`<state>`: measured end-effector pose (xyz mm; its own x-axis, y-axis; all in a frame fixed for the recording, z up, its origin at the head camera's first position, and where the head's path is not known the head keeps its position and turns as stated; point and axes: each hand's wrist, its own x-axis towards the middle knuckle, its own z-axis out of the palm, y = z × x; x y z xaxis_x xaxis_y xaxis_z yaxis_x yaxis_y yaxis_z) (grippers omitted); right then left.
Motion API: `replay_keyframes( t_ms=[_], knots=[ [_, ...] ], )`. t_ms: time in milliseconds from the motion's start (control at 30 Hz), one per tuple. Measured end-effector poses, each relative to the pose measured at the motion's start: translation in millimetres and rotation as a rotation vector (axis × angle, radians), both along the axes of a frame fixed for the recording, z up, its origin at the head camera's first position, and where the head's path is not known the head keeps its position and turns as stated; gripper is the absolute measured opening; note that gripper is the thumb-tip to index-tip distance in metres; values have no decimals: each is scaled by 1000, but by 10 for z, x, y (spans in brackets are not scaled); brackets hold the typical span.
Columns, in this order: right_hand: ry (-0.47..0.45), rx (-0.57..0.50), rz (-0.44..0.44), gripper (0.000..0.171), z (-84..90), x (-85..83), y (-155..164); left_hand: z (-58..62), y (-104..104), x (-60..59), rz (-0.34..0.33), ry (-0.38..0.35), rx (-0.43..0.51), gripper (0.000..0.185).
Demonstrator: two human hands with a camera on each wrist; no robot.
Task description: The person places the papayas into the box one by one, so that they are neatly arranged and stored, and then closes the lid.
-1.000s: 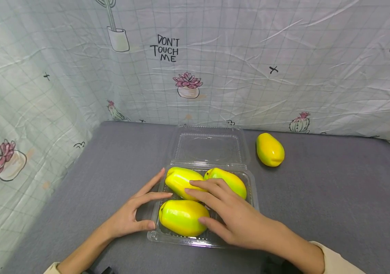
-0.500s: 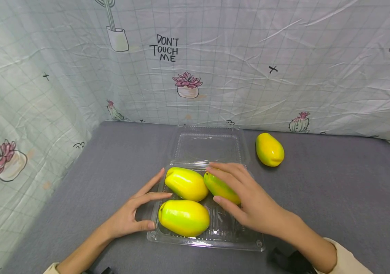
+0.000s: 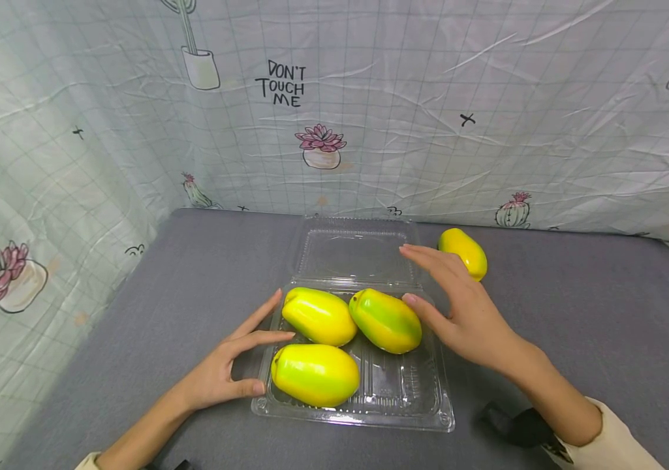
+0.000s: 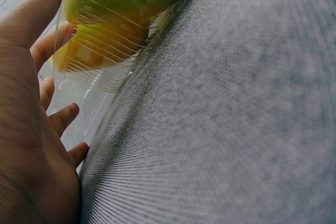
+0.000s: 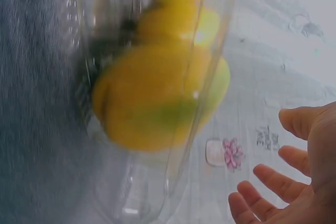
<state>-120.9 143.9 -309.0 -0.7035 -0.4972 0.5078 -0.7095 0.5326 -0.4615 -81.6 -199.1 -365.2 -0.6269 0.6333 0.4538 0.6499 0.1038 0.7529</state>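
Observation:
A clear plastic clamshell box (image 3: 422,408) lies open on the grey table, its lid (image 3: 357,251) flat behind it. Three yellow-green mangoes lie in the box: one at the front left (image 3: 315,374), one at the back left (image 3: 319,316), one at the back right (image 3: 385,320). My left hand (image 3: 234,359) rests open against the box's left wall (image 4: 100,77). My right hand (image 3: 457,297) hovers open over the box's right rear corner and holds nothing. Just behind its fingers a fourth mango (image 3: 465,251) lies on the table. In the right wrist view the mangoes (image 5: 163,93) show through the box wall.
A printed cloth backdrop (image 3: 334,104) with cactus drawings walls the table at the back and left. The grey tabletop (image 3: 575,326) spreads bare to the right of the box. A dark strap (image 3: 516,427) shows at my right wrist.
My right hand has lifted off the mangoes in the box and moved back and right, toward the loose mango. The back right mango has shifted slightly. My left hand has stayed put.

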Motion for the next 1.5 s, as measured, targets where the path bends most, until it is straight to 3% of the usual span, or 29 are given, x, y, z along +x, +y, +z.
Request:
replay_keyframes(
  t_ms=[333,600,1067,1500],
  knots=[
    [-26,-24,-99,59,-45,-138,209,-17,-6,4,-2,6,-3,57],
    [-145,-69,-208,54,-86,-249,381,-14,-2,16,0,-2,-3,57],
    [-251,-116,-329,53,-136,-403,636,-16,5,12,0,-7,5,57],
    [-318,-78,-370,57,-313,-513,738,-7,9,-10,-2,-11,8,57]
  ],
)
